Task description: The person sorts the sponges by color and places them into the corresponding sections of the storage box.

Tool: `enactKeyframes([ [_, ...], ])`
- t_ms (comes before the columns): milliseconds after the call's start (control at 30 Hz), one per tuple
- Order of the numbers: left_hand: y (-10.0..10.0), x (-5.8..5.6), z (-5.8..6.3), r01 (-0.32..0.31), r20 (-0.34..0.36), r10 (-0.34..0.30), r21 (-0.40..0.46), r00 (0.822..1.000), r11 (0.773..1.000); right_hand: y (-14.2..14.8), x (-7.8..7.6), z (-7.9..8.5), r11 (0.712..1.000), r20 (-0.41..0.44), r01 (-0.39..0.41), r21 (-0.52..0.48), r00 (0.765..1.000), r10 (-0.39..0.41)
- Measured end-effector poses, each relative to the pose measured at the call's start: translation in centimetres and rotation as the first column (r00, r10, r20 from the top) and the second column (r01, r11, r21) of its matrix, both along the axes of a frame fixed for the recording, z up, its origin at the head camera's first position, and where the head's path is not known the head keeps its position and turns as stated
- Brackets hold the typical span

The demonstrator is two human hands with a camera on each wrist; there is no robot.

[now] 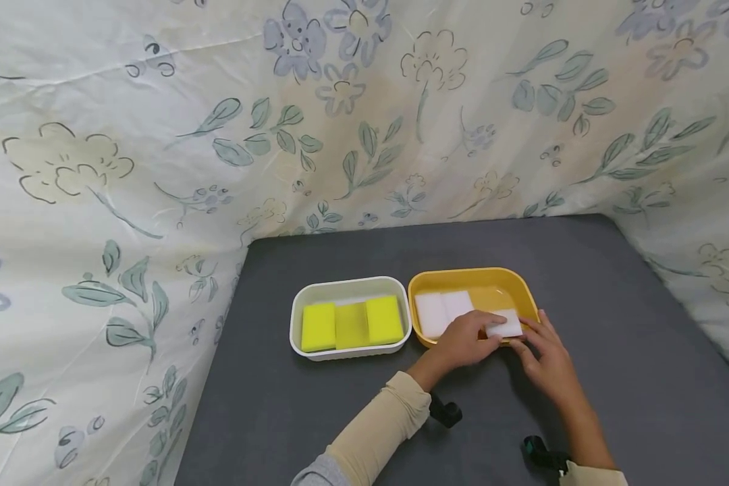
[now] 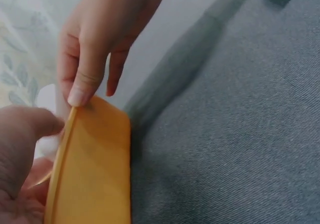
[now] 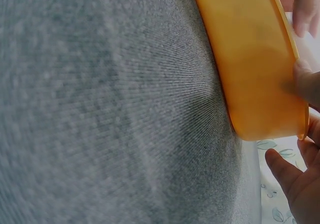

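Note:
A white sponge block (image 1: 505, 327) lies at the near right corner of the orange-yellow tray (image 1: 465, 273), between both hands. My left hand (image 1: 469, 339) pinches its left end, fingertips over its top. My right hand (image 1: 545, 359) pinches its right end, with the thumb (image 2: 80, 91) right at the tray's rim; another finger (image 3: 281, 165) sticks out past the tray corner. Two more white sponge blocks (image 1: 431, 314) lie side by side in the tray's left part. Much of the held block is hidden behind the fingers and tray wall in the wrist views.
Left of the orange-yellow tray stands a white tray (image 1: 340, 289) holding three yellow sponge blocks (image 1: 384, 318) in a row. Both trays rest on a dark grey table (image 1: 340, 418). A flower-print cloth (image 1: 206, 121) hangs behind and along the sides.

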State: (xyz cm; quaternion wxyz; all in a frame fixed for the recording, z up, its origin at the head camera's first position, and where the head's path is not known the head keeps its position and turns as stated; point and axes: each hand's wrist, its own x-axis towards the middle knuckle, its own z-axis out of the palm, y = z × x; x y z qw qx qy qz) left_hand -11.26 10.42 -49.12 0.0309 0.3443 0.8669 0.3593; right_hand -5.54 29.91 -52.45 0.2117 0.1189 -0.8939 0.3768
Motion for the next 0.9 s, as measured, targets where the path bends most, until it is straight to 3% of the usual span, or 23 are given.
enactKeyframes([
  [233,0.2,0.4,0.0,-0.136,-0.047,0.141,0.104,0.989,0.985,0.1,-0.1,0.0,1.000,0.024,0.000,0.000,1.000,0.000],
  [533,0.5,0.3,-0.1,-0.154,-0.123,0.160,0.057,0.979,0.986,0.2,0.1,0.0,1.000,-0.017,-0.018,-0.014,1.000,0.017],
  [633,0.7,0.3,-0.2,-0.194,-0.105,0.199,0.054,0.974,0.980,0.2,0.0,-0.1,1.000,-0.017,-0.012,-0.017,1.000,0.012],
  [900,1.3,0.5,-0.1,-0.282,0.034,0.282,-0.010,0.959,0.959,0.4,-0.1,-0.3,1.000,-0.026,-0.010,-0.015,1.000,0.009],
])
